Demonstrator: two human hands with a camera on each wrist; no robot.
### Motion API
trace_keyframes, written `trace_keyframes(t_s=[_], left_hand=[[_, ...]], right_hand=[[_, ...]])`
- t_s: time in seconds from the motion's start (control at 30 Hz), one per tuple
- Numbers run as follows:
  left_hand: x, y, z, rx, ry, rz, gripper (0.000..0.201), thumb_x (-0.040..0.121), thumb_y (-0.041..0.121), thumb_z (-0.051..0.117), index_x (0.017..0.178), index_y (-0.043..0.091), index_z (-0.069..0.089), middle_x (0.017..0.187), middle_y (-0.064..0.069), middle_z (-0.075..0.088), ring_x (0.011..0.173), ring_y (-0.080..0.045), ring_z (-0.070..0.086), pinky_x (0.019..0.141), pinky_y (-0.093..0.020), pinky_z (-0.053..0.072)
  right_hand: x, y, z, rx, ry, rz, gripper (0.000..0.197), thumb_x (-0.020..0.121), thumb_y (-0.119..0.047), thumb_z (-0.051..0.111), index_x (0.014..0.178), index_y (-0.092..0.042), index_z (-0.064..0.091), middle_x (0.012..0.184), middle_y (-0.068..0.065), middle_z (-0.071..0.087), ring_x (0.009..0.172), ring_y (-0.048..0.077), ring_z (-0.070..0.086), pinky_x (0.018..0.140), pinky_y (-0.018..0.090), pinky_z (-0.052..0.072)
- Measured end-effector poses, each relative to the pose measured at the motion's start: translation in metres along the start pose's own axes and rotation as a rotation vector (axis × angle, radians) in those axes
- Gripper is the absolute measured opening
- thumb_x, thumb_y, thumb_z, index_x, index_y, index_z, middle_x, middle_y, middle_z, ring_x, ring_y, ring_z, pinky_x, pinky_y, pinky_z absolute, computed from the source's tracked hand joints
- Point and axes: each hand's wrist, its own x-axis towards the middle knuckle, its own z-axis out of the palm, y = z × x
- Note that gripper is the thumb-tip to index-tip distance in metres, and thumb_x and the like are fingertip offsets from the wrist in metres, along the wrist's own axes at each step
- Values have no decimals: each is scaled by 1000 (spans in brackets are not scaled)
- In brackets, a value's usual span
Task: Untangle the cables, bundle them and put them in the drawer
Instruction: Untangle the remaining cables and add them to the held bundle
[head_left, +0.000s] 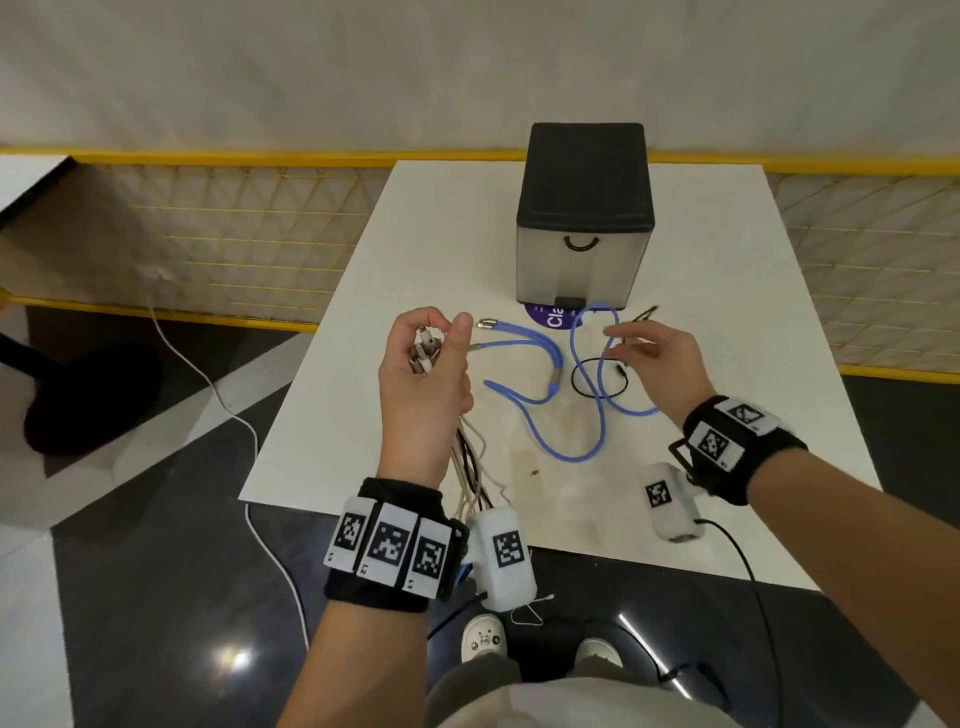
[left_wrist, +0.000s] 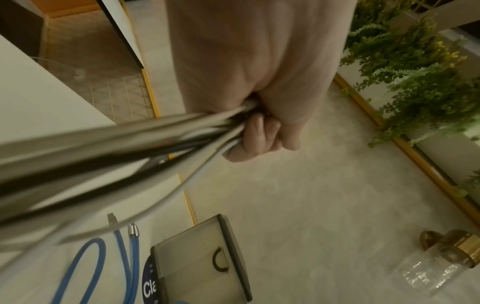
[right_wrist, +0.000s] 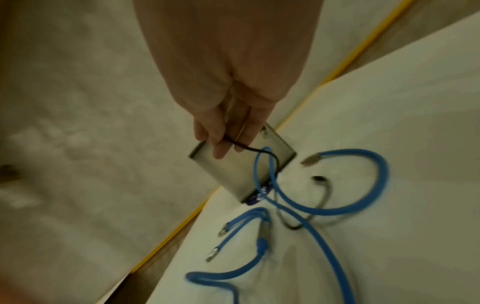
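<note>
White table (head_left: 727, 260), drawer unit (head_left: 584, 218) at far edge, shut. Black cable (head_left: 597, 387) lies looped under the blue cable (head_left: 587, 410), just below the right hand (head_left: 654, 364), whose grip pinches its strand. Left hand (head_left: 423, 374) fists the gathered pale cables (head_left: 470, 467), well left.

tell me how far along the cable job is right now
Partly done. The left hand grips a gathered bunch of white and dark cables, so those look sorted. In hand: the right hand pinches the thin black cable, which threads through a loop of the blue cable on the table. Left: freeing black and blue, bundling, and opening the drawer, which is shut.
</note>
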Motion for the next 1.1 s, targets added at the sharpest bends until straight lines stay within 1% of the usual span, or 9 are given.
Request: trace_keyframes(t_s=[0.1, 0.2, 0.4, 0.53, 0.7, 0.9, 0.97, 1.0, 1.1], left_hand=[[-1, -2, 6, 2, -6, -80, 14, 97, 25, 63, 89, 19, 52, 75, -6, 63, 40, -9, 29, 40, -19, 26], [-7, -1, 19, 56, -84, -176, 15, 97, 31, 62, 92, 21, 52, 93, -12, 76, 39, -9, 30, 40, -19, 26], [-20, 5, 29, 90, -253, -172, 20, 89, 17, 72, 91, 20, 52, 89, -17, 72, 40, -10, 31, 39, -18, 26], [-23, 9, 27, -15, -144, -72, 18, 89, 13, 71, 96, 19, 56, 75, -8, 66, 44, -11, 29, 40, -19, 27], [-22, 20, 16, -193, -4, -12, 32, 96, 17, 62, 128, 23, 59, 63, -2, 57, 45, -8, 33, 41, -17, 27], [-23, 39, -12, -212, 38, 72, 22, 102, 28, 54, 100, 12, 70, 67, 3, 58, 53, -6, 41, 44, -21, 20], [-22, 45, -25, -250, 78, 105, 22, 101, 28, 55, 105, 10, 67, 81, 2, 62, 59, -5, 47, 42, -18, 24], [-22, 49, -29, -269, 96, 118, 22, 101, 28, 56, 106, 9, 67, 85, 1, 62, 61, -5, 48, 42, -17, 25], [-25, 56, -34, -234, 111, 134, 18, 100, 25, 57, 102, 11, 68, 77, 2, 64, 64, -5, 51, 43, -18, 25]], right_hand=[[-25, -34, 4, -56, -218, -244, 43, 84, 17, 53, 109, -16, 66, 121, -1, 62, 82, 17, 70, 81, 17, 51], [-50, -62, 9, -347, -480, -504, 45, 86, 11, 52, 114, -21, 65, 118, -15, 61, 88, 10, 67, 81, 24, 52], [-78, -93, 2, -693, -696, -607, 48, 83, 6, 48, 108, -33, 63, 107, -15, 62, 82, 5, 61, 75, 32, 51], [-98, -86, -7, -746, -728, -617, 47, 82, 6, 47, 106, -32, 62, 112, -18, 59, 83, 6, 61, 73, 34, 51], [-120, -66, -12, -719, -704, -603, 43, 89, 3, 47, 105, -35, 54, 108, -19, 58, 87, 2, 61, 76, 32, 52], [-122, -68, -36, -513, -526, -364, 62, 96, -5, 38, 131, -53, 19, 94, -15, 59, 72, 13, 50, 78, 24, 45], [-111, -67, -52, -422, -471, -273, 39, 92, -24, 42, 127, -42, 43, 83, -6, 56, 72, 14, 48, 84, 34, 43], [-107, -66, -58, -369, -467, -225, 30, 87, -38, 42, 112, -36, 58, 78, -1, 52, 74, 16, 46, 86, 42, 41], [-113, -57, -62, -567, -563, -231, 26, 92, -40, 32, 91, -36, 58, 72, -6, 49, 73, 15, 47, 74, 34, 40]])
